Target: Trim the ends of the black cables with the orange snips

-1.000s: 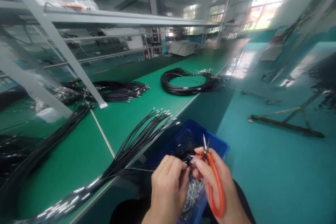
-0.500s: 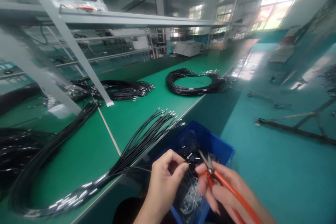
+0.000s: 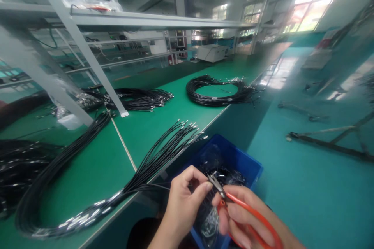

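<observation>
The left hand (image 3: 184, 200) is up over the blue bin (image 3: 254, 163), with its thumb and pointer pressed close together. They seem to pinch the end of a thin black cable (image 3: 160, 186), but that bit is too small to be sure. The cable comes over the edge of the green desk (image 3: 87, 167) and goes out of sight behind the left hand. It lies almost flat, running from left to right, away from the big bundle (image 3: 137, 181).

The right hand (image 3: 254, 202) holds the orange scissors (image 3: 235, 199), with its fingers wrapped around the handles. The scissors are over the bin too, just right of the left hand. Their long line goes from low on the right to high on the left. The blades (image 3: 216, 184) point up and left, right by the left thumb, and their tips look a little bit apart.

This looks like the step of lining up the blades with the cable end. It calls for a steady left hand, a small, careful squeeze of the right grip, and no skin between the blades.

Farther off, a round coil (image 3: 213, 101) lies on the desk.
</observation>
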`<state>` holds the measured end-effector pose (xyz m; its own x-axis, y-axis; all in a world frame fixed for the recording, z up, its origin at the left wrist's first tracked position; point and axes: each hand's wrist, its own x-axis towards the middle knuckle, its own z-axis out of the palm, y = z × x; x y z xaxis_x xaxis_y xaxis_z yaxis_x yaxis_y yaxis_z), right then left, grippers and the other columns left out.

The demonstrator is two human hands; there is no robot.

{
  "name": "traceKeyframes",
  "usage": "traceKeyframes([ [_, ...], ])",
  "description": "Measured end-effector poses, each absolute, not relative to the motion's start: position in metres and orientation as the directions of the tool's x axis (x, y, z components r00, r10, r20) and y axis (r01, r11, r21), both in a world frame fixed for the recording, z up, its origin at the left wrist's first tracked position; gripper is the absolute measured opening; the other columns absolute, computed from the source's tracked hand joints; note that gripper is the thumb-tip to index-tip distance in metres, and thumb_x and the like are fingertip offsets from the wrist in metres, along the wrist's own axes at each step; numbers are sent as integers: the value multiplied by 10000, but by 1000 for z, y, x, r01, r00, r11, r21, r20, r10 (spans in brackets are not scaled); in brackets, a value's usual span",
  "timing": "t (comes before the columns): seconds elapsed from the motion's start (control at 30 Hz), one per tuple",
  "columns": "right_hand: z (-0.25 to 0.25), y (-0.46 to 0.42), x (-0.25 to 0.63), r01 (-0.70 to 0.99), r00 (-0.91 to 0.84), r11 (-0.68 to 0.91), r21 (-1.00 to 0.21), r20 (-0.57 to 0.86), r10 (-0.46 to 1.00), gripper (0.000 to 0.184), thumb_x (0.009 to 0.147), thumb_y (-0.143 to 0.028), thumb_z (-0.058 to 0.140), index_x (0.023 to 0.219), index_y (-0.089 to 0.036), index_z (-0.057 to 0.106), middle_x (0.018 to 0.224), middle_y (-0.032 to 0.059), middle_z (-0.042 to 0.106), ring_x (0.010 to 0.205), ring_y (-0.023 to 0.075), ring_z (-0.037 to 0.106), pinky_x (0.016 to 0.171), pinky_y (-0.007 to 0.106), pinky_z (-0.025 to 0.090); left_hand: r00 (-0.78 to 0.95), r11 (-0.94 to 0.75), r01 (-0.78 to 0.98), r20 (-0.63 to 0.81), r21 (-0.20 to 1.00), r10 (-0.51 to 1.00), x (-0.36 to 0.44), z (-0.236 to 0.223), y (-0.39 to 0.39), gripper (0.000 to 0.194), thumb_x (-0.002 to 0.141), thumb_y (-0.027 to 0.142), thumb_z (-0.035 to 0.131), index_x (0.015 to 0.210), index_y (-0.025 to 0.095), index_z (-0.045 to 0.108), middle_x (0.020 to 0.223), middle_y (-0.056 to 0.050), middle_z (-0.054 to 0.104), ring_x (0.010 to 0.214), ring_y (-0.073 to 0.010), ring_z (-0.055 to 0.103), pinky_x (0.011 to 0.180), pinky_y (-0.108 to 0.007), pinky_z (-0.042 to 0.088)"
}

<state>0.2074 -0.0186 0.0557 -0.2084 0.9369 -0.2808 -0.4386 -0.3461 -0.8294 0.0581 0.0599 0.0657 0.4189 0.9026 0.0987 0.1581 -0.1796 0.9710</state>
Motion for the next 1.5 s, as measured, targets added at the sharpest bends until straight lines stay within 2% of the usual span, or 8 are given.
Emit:
traceKeyframes([
  [0.3, 58, -12, 209, -202, -165, -435, -878, -407, 898, 146, 701, -259, 623, 796, -161, 572, 510, -9, 622, 262, 23, 340, 288, 143, 195, 403, -233, 213, 132, 949, 906, 59, 65, 65, 113, 773, 187, 588, 665, 171, 560, 641, 16, 570, 607, -128, 503, 586, -226, 403],
  [0.43, 56, -16, 212, -142, -122, -344, -928, -329, 936, 189, 617, -200, 708, 757, -172, 584, 496, -37, 578, 338, 39, 393, 331, 143, 266, 415, -257, 317, 111, 913, 903, 65, 51, 60, 96, 752, 162, 592, 664, 185, 561, 614, 28, 575, 577, -126, 517, 539, -209, 391],
  [0.63, 41, -19, 229, -221, 127, -227, -948, -259, 957, 340, 667, -424, 737, 888, -197, 616, 545, 9, 606, 291, 49, 395, 323, 186, 227, 655, -636, 587, 167, 501, 737, 63, 26, 42, 125, 608, 234, 738, 600, 261, 617, 591, 58, 624, 535, -134, 567, 463, -200, 370],
  [0.87, 36, -13, 228, -335, 144, -199, -921, -259, 955, 373, 632, -431, 767, 897, -210, 627, 584, 20, 634, 299, 56, 404, 390, 250, 363, 179, -272, 926, 330, 263, 927, -3, 43, 97, 95, 798, 138, 526, 833, 194, 594, 859, -82, 594, 869, -260, 518, 760, -373, 378],
  [1.03, 55, -11, 232, -357, 229, -119, -927, -210, 951, 290, 726, -335, 710, 958, -203, 597, 650, 13, 617, 447, 95, 466, 438, 234, 345, 227, -304, 909, 272, 285, 935, -22, 46, 113, 130, 830, 207, 502, 712, 222, 555, 752, -27, 590, 796, -221, 547, 694, -313, 380],
  [1.27, 61, -8, 230, -453, 459, 75, -889, -160, 874, 276, 726, -248, 708, 962, -232, 566, 613, -49, 509, 517, 113, 450, 470, 235, 350, 321, -369, 797, 182, 478, 930, 1, 75, 113, 137, 801, 201, 520, 932, 242, 524, 822, 26, 654, 746, -153, 625, 647, -244, 444],
  [1.4, 57, -4, 224, -490, 470, 97, -867, -169, 866, 249, 760, -246, 676, 971, -228, 545, 628, -57, 501, 519, 102, 443, 479, 228, 348, 497, -522, 605, 228, 601, 838, 45, 98, 92, 137, 812, 222, 544, 946, 247, 556, 852, 18, 653, 770, -152, 619, 669, -246, 457],
  [1.5, 54, -3, 221, -483, 457, 85, -872, -168, 874, 261, 764, -247, 670, 980, -217, 526, 633, -63, 504, 504, 96, 443, 468, 225, 337, 602, -676, 525, 336, 517, 724, 74, 106, 71, 121, 835, 227, 532, 936, 246, 595, 811, -1, 638, 717, -158, 594, 636, -255, 449],
])
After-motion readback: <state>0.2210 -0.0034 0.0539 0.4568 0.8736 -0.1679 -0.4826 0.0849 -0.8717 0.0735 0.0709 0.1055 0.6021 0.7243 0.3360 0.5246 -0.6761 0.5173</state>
